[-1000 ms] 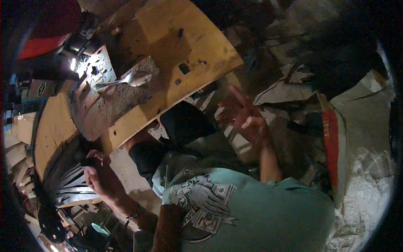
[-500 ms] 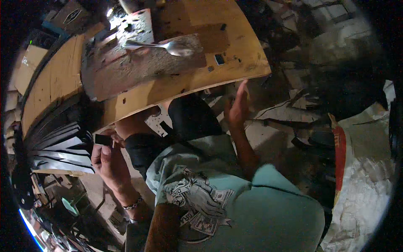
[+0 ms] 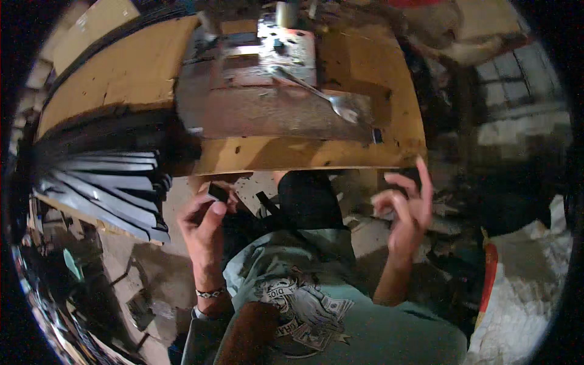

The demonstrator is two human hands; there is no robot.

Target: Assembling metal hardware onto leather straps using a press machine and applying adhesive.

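Note:
My left hand pinches a small dark rectangular piece between thumb and fingers, just below the front edge of the wooden table. What the piece is made of, I cannot tell. Off to the right, my right hand is raised near the table's front right corner, fingers apart and holding nothing. On the tabletop lies a metal spoon, its bowl toward the right. Beneath it is a flat brownish board. A small dark square rests near the table's front right.
A brightly lit, speckled plate lies at the back of the table, beside a pale cylinder. Long strips, pale and dark, are stacked at the left. A large whitish sack stands at the right; clutter covers the floor.
The view has swung, so the table sits further right in it. My right hand has moved nearer and spread its fingers. My left hand still holds the dark piece, now tilted.

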